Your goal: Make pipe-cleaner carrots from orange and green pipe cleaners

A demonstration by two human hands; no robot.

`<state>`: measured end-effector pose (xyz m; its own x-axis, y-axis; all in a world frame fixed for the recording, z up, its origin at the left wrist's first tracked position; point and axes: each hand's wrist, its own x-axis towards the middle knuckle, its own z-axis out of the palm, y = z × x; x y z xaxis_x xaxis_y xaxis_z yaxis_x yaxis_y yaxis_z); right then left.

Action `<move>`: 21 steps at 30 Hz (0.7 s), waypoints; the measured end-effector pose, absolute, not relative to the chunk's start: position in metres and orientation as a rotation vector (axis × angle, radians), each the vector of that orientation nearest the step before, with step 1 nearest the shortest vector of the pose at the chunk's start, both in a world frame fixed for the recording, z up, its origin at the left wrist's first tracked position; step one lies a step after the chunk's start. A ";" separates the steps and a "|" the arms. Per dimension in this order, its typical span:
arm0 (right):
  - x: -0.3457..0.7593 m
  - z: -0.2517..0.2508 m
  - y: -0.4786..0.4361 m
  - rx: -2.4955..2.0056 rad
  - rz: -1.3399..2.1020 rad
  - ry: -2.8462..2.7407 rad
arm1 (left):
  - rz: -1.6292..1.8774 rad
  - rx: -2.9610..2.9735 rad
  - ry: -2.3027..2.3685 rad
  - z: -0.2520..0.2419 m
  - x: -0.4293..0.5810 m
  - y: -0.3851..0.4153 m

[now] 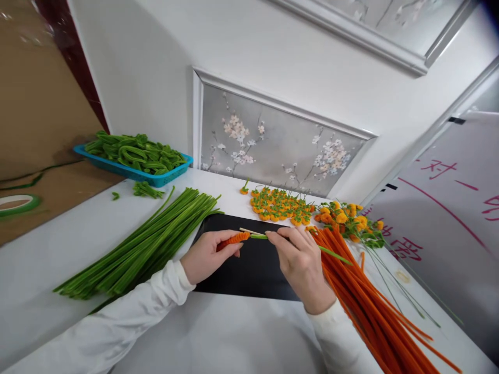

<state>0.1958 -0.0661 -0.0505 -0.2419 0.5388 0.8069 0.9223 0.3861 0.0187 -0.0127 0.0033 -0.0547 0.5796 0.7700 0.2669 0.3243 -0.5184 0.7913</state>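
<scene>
My left hand [212, 254] is closed around an orange coiled pipe cleaner [236, 239], its ridged end pointing right. In my right hand [298, 257], the thumb and fingers pinch a green pipe cleaner [335, 254] together with a thin pale stick [249, 231]. The green piece's left end meets the tip of the orange coil, and its other end sticks out past my right hand. Both hands are above a black mat [249, 275]. Whether the stick touches the coil, I cannot tell.
Green pipe cleaners [148, 244] lie left, orange ones [374, 301] right. Small orange flowers [280, 203] and a stemmed bunch [346, 218] sit behind the mat. A blue basket [156, 179] holds green twisted pieces. Green tape [35, 202] lies on cardboard at far left.
</scene>
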 end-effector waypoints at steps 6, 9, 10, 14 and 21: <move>0.188 -0.047 -0.069 -1.243 -0.668 -1.964 | 0.785 2.078 0.829 -0.058 -0.010 0.000; 0.189 -0.047 -0.069 -1.254 -0.656 -1.971 | 0.847 2.031 0.814 -0.060 -0.010 -0.001; 0.189 -0.047 -0.069 -1.258 -0.644 -1.974 | 0.864 2.032 0.809 -0.061 -0.010 -0.001; 0.188 -0.052 -0.069 -1.257 -0.546 -1.987 | 0.890 2.035 0.801 -0.061 -0.011 0.000; 0.180 -0.062 -0.067 -1.194 -0.347 -2.015 | 0.975 2.036 0.875 -0.060 -0.009 -0.004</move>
